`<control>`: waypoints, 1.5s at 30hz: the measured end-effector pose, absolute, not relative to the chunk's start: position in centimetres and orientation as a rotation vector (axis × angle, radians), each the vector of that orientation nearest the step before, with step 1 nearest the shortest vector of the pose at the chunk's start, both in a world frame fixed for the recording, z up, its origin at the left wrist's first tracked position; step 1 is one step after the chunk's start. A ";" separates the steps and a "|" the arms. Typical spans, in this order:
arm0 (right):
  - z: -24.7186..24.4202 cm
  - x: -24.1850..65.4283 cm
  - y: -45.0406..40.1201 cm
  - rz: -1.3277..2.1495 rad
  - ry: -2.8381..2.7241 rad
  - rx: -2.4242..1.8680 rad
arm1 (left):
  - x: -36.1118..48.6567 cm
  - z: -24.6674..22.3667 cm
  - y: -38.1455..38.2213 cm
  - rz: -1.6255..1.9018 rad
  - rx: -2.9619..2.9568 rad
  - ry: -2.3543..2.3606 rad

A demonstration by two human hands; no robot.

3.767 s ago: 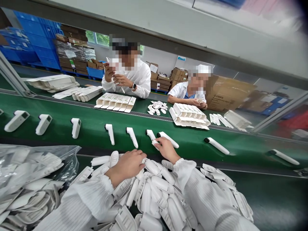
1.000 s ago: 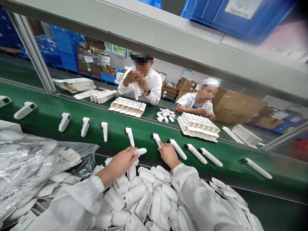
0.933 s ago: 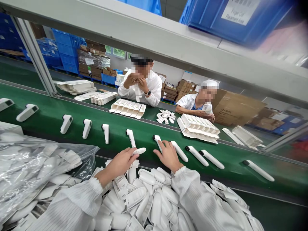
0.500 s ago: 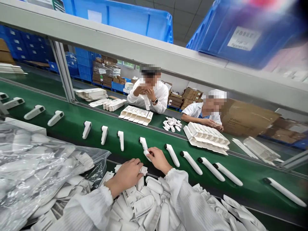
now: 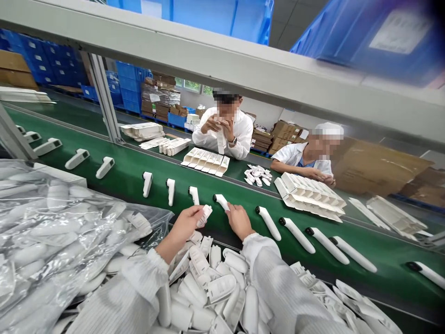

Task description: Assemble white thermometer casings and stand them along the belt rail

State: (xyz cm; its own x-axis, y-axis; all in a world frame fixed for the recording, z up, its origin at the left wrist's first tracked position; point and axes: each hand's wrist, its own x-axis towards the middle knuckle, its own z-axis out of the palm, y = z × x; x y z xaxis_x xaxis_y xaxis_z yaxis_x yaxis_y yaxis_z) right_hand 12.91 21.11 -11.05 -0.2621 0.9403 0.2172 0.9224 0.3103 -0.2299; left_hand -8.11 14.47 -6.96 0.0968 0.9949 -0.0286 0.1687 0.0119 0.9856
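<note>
A ribbed white cover (image 5: 205,215) is being pinched between the thumb and fingers of the left hand (image 5: 187,223). A white handheld thermometer (image 5: 220,202) is being grasped at its handle by the right hand (image 5: 239,221), between the near and far edges of the green conveyor belt (image 5: 121,185). The cover is being held just to the left of the handle, slightly closer to the belt's near edge, with a narrow gap being left between the 2 parts. The thermometer is being held aslant, its black-tipped head being directed toward the belt's left end and far edge; the cover's long axis is being held roughly crosswise to it. Whether the thermometer is being supported by the belt cannot be told. To the right, 5 further thermometers (image 5: 267,222) are being carried on the belt. Along the near edge, a heap of loose covers (image 5: 222,287) is being flanked by a clear plastic bag (image 5: 86,232). Beyond the far edge, a green bench (image 5: 236,174) is being used by 2 co-workers (image 5: 243,139); overhead, blue crates (image 5: 194,16) are being supported by a gray shelf (image 5: 194,55).
</note>
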 end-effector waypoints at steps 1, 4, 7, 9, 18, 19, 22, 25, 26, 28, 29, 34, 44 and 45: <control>-10.7 12.8 20.7 0.129 -2.244 -1.599 | -8.2 -6.9 14.3 1.059 1.277 1.232; -9.2 11.4 19.1 0.593 -2.120 -1.154 | -7.9 -7.0 13.6 1.114 1.113 1.133; -8.1 9.3 17.6 1.114 -1.895 -0.821 | -7.1 -7.3 13.5 1.144 1.067 1.126; -8.0 8.1 17.3 1.306 -1.708 -0.752 | -6.9 -7.3 13.7 1.120 1.104 1.189; -9.9 7.6 22.4 1.111 -1.691 -1.195 | -10.5 -7.0 12.3 0.785 1.813 1.545; -10.0 7.6 22.8 1.051 -1.755 -1.238 | -10.6 -7.2 12.0 0.722 1.883 1.538; -10.1 7.1 23.1 0.790 -1.956 -1.357 | -10.7 -8.1 11.8 0.616 1.987 1.560; -10.5 6.5 22.5 0.546 -2.111 -1.461 | -10.9 -8.4 12.3 0.632 1.971 1.592; -10.7 6.4 22.3 0.488 -2.147 -1.499 | -11.1 -8.4 12.5 0.659 1.945 1.593; -11.1 6.4 22.0 0.396 -2.196 -1.571 | -11.6 -8.3 12.9 0.735 1.851 1.591; -11.3 6.4 22.0 0.358 -2.209 -1.602 | -11.7 -8.3 13.1 0.776 1.785 1.587; -11.0 7.4 21.7 0.217 -2.201 -1.685 | -11.6 -8.2 13.4 0.917 1.366 1.507; -8.3 5.0 16.8 1.419 -1.665 -0.734 | -10.5 -7.4 13.2 0.953 1.313 1.443; -8.7 4.8 17.0 1.454 -1.561 -0.731 | -10.7 -7.3 13.2 0.946 1.377 1.497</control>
